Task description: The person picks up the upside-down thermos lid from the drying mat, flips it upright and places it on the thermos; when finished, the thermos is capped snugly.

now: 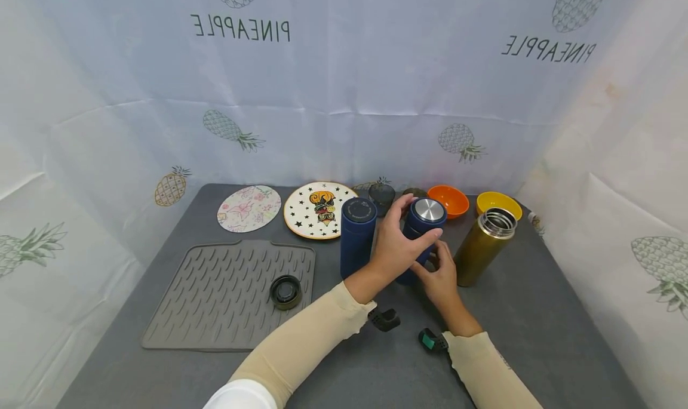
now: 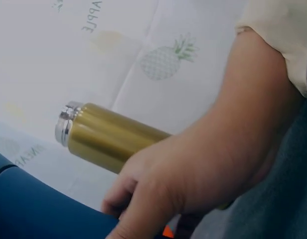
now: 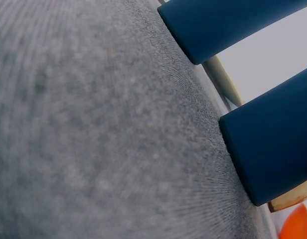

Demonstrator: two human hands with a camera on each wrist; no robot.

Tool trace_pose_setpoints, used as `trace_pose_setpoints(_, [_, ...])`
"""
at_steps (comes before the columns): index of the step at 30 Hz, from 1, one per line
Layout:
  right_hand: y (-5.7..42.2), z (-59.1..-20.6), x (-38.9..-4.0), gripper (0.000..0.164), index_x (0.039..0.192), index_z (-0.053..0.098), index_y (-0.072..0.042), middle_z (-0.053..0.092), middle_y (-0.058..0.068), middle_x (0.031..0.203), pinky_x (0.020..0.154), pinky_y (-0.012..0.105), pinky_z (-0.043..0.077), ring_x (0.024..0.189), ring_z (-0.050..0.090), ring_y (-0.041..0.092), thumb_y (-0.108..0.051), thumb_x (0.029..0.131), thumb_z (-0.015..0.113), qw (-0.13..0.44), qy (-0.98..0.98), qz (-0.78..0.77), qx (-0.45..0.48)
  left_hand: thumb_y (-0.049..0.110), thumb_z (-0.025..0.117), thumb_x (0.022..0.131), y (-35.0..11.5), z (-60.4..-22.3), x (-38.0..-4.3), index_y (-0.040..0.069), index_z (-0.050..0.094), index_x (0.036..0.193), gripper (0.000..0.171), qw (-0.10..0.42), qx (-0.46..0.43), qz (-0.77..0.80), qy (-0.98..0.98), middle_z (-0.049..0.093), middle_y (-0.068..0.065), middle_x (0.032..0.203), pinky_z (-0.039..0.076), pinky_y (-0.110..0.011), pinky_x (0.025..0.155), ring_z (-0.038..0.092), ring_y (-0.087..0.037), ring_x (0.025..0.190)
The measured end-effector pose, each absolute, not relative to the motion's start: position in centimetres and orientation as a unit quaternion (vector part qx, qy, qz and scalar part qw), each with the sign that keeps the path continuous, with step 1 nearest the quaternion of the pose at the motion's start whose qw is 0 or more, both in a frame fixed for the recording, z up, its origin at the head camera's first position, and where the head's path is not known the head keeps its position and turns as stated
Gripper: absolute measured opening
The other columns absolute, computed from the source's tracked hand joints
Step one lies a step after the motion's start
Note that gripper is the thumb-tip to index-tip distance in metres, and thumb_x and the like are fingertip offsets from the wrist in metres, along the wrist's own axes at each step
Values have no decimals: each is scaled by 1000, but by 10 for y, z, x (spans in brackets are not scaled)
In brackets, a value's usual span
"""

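Note:
Upright on the table stands a blue vacuum flask (image 1: 428, 212) with a shiny steel disc on top. My left hand (image 1: 391, 248) grips its upper part, thumb on the near side and fingers reaching round behind. Lower down, my right hand (image 1: 442, 280) holds the same flask's body; in the left wrist view this hand (image 2: 168, 174) hides part of the flask (image 2: 39, 209). A second blue flask (image 1: 357, 242) with a dark top stands just left. Right of my hands is a gold flask (image 1: 478, 254), its steel mouth uncovered. Neither hand shows in the right wrist view.
On the left lies a grey drying mat (image 1: 226, 301) bearing a dark round lid (image 1: 286, 292). Along the back are a pink-patterned oval board (image 1: 249, 209), a starred plate (image 1: 301, 215), a dark cup (image 1: 381, 195), an orange bowl (image 1: 448, 201) and a yellow bowl (image 1: 500, 201).

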State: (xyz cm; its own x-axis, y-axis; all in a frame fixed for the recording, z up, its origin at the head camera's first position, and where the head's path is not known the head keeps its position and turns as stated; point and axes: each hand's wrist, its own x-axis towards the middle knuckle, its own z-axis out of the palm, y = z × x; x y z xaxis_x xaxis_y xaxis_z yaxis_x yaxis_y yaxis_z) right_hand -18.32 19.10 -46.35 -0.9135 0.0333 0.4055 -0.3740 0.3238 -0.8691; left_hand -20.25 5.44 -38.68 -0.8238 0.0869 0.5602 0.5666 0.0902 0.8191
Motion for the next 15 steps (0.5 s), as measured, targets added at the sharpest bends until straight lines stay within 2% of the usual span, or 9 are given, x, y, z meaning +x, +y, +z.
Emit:
trace_pose_setpoints(3, [187, -452, -176, 59, 134, 48, 5, 50, 16, 122, 100, 49, 41, 109, 46, 9, 0, 82, 76, 180, -800, 563, 106, 28, 81, 80, 58, -384, -203, 12, 40, 144, 78, 180, -218, -639, -715, 50, -5, 138, 42, -30, 100, 49, -9, 122])
trace_pose_setpoints(9, [187, -452, -176, 56, 131, 49, 6, 51, 15, 120, 97, 28, 42, 108, 47, 11, -1, 82, 76, 182, -803, 558, 106, 31, 84, 77, 62, -380, -205, 14, 40, 144, 81, 183, -198, -627, -731, 52, -6, 135, 45, -29, 95, 51, -9, 117])
trace_pose_setpoints(15, [195, -475, -190, 55, 130, 52, 1, 51, 10, 120, 98, 29, 42, 110, 48, 15, -4, 82, 78, 181, -797, 567, 102, 26, 80, 81, 60, -381, -208, 12, 40, 144, 77, 180, -221, -637, -716, 53, -4, 138, 45, -30, 96, 52, -8, 119])
